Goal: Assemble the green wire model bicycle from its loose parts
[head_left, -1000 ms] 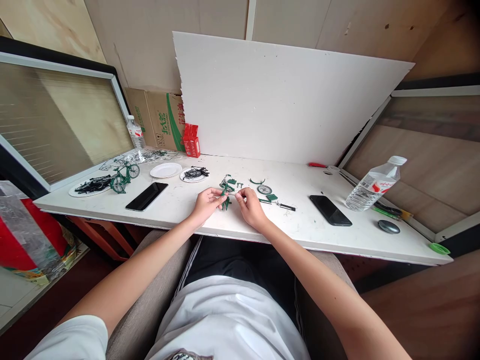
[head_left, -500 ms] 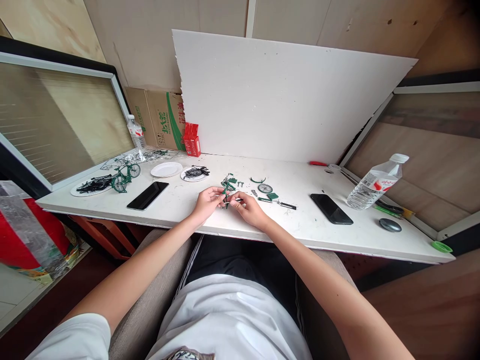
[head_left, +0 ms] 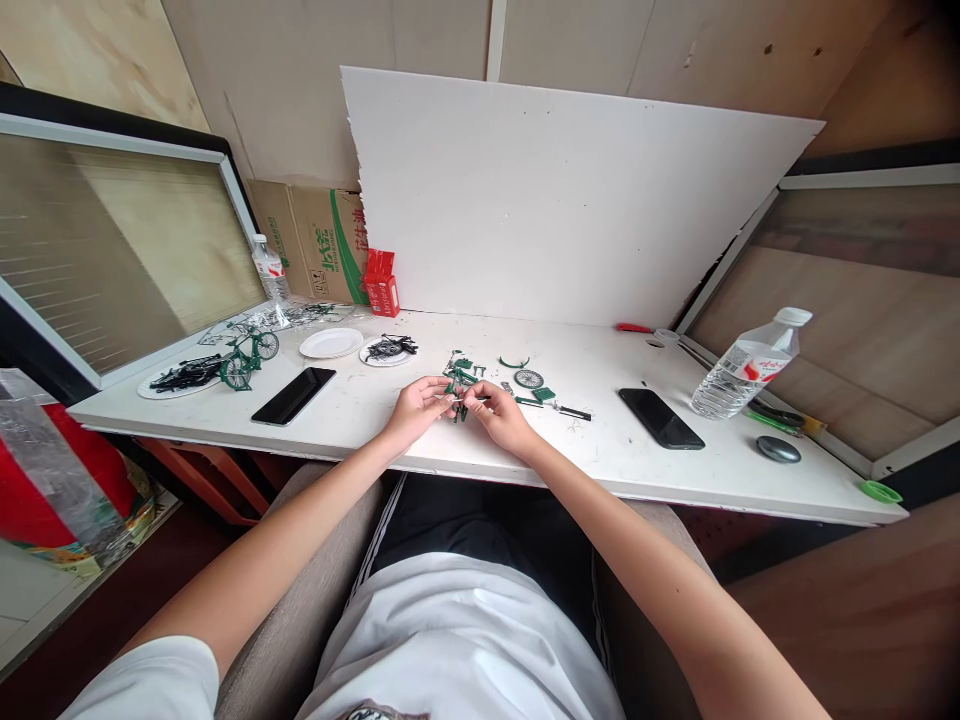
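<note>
Near the table's front edge, my left hand [head_left: 418,412] is closed on a partly built green toy bicycle [head_left: 460,373]. My right hand [head_left: 498,414] pinches a thin silver-tipped tool [head_left: 459,399] with a dark shaft. The tool's tip points left and meets the bicycle beside my left fingertips. My fingers hide the spot where they meet. Just right of my hands lie a loose spoked wheel [head_left: 529,379], a curved green mudguard [head_left: 514,362], a green flat piece [head_left: 544,395] and a black-handled tool [head_left: 575,412].
A finished green toy bicycle [head_left: 247,358] stands at the left by a plate of black parts [head_left: 184,376]. Also here are a phone [head_left: 293,396], a white plate [head_left: 331,343], a red box [head_left: 382,284], a second phone [head_left: 661,418] and a water bottle [head_left: 750,368].
The view has shifted slightly. My right hand has brought the silver-tipped tool up a little against the bicycle, which tilts slightly more to the right. My left hand keeps its grip.
</note>
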Motion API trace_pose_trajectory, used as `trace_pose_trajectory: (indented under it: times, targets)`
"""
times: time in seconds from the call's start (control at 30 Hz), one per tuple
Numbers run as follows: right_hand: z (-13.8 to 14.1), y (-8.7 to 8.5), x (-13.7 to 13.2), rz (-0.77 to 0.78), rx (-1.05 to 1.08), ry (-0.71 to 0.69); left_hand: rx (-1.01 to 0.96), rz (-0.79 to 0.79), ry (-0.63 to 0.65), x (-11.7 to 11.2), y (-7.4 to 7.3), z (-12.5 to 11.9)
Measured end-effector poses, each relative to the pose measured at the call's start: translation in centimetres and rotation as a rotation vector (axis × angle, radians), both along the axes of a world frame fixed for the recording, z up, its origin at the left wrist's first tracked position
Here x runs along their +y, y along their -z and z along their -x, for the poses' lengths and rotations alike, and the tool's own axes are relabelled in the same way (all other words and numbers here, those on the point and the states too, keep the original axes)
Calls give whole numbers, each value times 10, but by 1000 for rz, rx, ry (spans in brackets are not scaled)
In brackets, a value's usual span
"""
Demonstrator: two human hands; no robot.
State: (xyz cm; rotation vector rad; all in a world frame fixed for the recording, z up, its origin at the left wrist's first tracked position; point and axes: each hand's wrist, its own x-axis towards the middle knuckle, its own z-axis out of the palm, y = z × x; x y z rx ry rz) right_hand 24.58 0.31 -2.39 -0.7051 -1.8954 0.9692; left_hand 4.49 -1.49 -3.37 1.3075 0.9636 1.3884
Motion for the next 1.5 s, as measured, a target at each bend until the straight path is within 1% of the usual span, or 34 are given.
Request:
trace_pose_trajectory:
  times: [0.13, 0.3, 0.37, 0.43, 0.5, 0.6, 0.73, 0.83, 1.0, 1.23, 1.33, 1.5]
  targets:
    - [0, 4, 3, -1, 12, -9, -13, -3, 9, -2, -2, -1]
    - [-1, 6, 4, -13, 14, 28, 11, -27, -19, -2, -1, -1]
    - [-1, 6, 4, -4, 29, 54, 31, -36, -43, -2, -1, -1]
    - [-1, 6, 4, -19, 20, 121, 43, -38, -64, -2, -1, -1]
    - [-1, 6, 3, -80, -38, 225, 41, -40, -74, -2, -1, -1]
    - [-1, 7, 2, -217, -174, 357, 24, -43, -100, -1, 0, -1]
    - [-1, 9, 2, -391, -357, 456, -14, -68, -170, 2, 4, -1]
    - [-3, 12, 3, -458, -483, 497, -19, -89, -202, 4, 7, 0]
    - [-3, 15, 2, -451, -616, 491, 4, -96, -205, 4, 9, 1]
    - [-2, 12, -2, -421, -646, 493, 38, -74, -182, 2, 8, 0]
    - [-11, 5, 4, -397, -666, 515, 50, -68, -161, 2, 7, 0]
    - [-43, -10, 24, -295, -713, 565, 71, -80, -148, 1, 7, 0]
